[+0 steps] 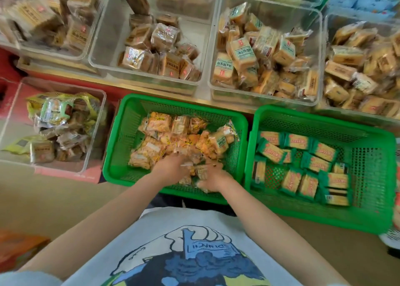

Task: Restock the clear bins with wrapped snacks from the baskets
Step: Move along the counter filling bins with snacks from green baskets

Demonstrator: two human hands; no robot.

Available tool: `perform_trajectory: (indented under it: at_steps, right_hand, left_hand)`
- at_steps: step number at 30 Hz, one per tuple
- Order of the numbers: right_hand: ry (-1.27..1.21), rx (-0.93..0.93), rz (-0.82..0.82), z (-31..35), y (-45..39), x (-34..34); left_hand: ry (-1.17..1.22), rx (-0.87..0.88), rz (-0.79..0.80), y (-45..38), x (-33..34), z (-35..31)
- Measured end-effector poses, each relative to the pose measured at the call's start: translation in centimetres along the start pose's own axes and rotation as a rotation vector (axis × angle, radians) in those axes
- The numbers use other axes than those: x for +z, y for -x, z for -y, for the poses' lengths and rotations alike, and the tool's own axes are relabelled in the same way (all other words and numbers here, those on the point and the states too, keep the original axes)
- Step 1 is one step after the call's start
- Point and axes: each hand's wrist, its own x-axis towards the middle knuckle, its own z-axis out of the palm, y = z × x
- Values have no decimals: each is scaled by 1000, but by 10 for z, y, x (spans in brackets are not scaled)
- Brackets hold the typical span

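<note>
Both hands reach into the left green basket (121,138) – the left hand (171,170) and right hand (213,177) are cupped together around a clump of clear-wrapped orange snacks (195,171) at its near side, with more of the same packets (155,123) heaped behind. Just beside it on the right, a second green basket (368,199) holds green-wrapped snack bars (313,163). Beyond the baskets a row of clear bins sits on the counter (203,100) – one about half full of brown wrapped cakes (160,54), the next (216,47) piled with yellow ones (259,54)
</note>
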Motion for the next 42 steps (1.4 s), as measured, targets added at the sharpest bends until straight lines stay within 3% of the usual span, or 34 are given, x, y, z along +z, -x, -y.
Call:
perform_trajectory:
  at_steps: [4, 7, 12, 14, 20, 25, 27, 31, 35, 38, 42]
  right_hand:
    - [-185, 51, 1, -4, -8, 23]
    - [-419, -24, 30, -9, 0, 6]
    - [-1364, -161, 161, -9, 39, -48]
    - [-1503, -252, 150, -10, 53, -66]
    - [-1230, -443, -26, -13, 92, -105]
    - [-1256, -515, -246, -32, 111, -124]
    - [-1347, -461, -357, -42, 116, -134]
    - [-1666, -362, -605, -62, 127, -167]
    - [-1851, -306, -614, -65, 123, -195]
    - [-1740, -226, -572, -58, 114, -191]
    - [-1600, -267, -657, -50, 110, -166]
  left_hand:
    - [96, -35, 4, 2, 8, 10]
    - [219, -20, -26, 7, 3, 5]
    - [737, -55, -65, 16, -27, -21]
    - [873, -30, -82, 18, -39, -32]
    - [1048, 74, -180, 25, -79, -67]
    - [1167, 87, -310, 23, -112, -92]
    - [1098, 116, -405, 21, -121, -102]
    - [728, 197, -593, 12, -132, -107]
    - [654, 230, -573, 2, -135, -110]
    - [637, 235, -536, -1, -129, -108]
    - [740, 231, -514, 8, -117, -98]
